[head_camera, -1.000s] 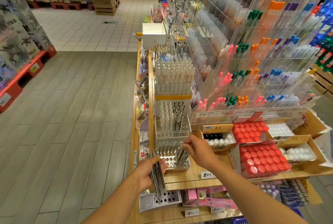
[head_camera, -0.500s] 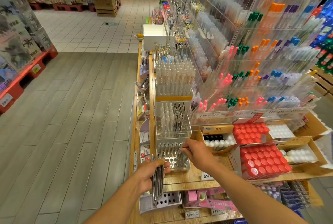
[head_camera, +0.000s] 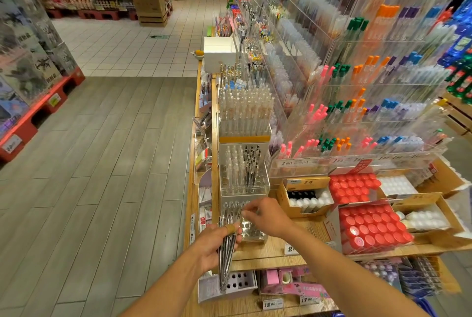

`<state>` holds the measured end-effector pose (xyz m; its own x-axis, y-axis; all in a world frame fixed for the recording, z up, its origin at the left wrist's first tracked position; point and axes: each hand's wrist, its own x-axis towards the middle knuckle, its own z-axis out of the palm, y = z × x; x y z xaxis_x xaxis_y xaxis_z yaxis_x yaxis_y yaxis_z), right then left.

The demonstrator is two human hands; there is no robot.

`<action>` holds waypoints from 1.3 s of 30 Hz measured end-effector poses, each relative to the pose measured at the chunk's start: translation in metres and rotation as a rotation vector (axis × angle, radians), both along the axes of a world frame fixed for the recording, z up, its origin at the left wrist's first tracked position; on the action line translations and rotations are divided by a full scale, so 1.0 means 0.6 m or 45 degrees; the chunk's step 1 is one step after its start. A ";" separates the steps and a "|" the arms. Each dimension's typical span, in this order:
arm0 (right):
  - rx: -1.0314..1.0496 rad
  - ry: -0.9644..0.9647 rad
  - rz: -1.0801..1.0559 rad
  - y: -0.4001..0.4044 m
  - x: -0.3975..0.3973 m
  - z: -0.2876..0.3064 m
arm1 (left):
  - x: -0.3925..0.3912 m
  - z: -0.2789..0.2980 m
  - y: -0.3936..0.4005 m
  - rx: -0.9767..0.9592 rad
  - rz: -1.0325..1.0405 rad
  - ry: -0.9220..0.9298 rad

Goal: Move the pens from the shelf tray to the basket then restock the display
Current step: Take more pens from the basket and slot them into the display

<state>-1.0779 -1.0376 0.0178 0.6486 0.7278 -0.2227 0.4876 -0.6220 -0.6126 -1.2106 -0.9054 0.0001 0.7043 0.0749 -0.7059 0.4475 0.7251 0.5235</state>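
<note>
The left hand (head_camera: 217,245) grips a bundle of pens (head_camera: 226,263), fingers and thumb curled round the shafts; the bundle hangs roughly upright, tips down. A tan band sits on one finger.

The right hand (head_camera: 265,217) is just above and to the right of the left hand, over the tray (head_camera: 251,233), a clear holder with rows of round sockets on the shelf (head_camera: 268,247). Thumb and forefinger are pinched at the top of the bundle; whether they hold a pen there cannot be told.

Change: a second ago the right hand reached into the tray and the bundle sat lower, well clear of it. The hands have since come together, and the bundle has risen to meet the right hand.

Judgement: a pen drawn from the tray is probably being added to the bundle. Many sockets near the right hand look empty, so clearing the tray appears well advanced. No basket is in view.
</note>
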 end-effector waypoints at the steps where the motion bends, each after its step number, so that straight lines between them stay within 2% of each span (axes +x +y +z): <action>1: 0.043 0.278 -0.031 0.005 -0.004 0.010 | 0.001 0.003 -0.002 0.000 0.000 -0.018; 3: 0.090 0.609 -0.098 0.009 -0.011 0.020 | 0.001 0.009 -0.006 0.020 0.005 -0.040; 5: 0.173 0.773 -0.184 0.006 -0.016 0.022 | 0.000 0.015 -0.008 0.048 0.018 -0.038; 9: 0.323 0.988 -0.330 -0.001 -0.008 0.028 | -0.001 0.022 -0.008 0.137 0.079 0.022; 11: 0.397 0.992 -0.347 -0.004 0.008 0.041 | -0.004 0.022 -0.005 0.143 0.083 0.055; 14: 0.470 0.756 -0.372 -0.007 0.038 0.061 | -0.012 0.012 -0.001 0.135 0.114 0.135; 19: 0.267 0.017 -0.134 -0.007 0.059 0.052 | -0.019 -0.002 0.001 0.209 0.156 0.238; 23: 0.118 -0.293 0.044 -0.006 0.053 0.020 | -0.023 -0.009 0.003 0.255 0.241 0.255; 35: 0.057 -0.348 0.052 0.002 0.045 -0.014 | -0.025 -0.014 0.013 0.268 0.244 0.258; 39: -0.068 -0.372 0.151 -0.001 0.033 -0.026 | -0.020 -0.009 0.010 0.234 0.182 0.254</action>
<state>-1.0583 -1.0383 0.0019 0.6022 0.7944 -0.0793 0.7091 -0.5779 -0.4041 -1.2224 -0.8993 -0.0056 0.5265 0.3024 -0.7945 0.4550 0.6892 0.5639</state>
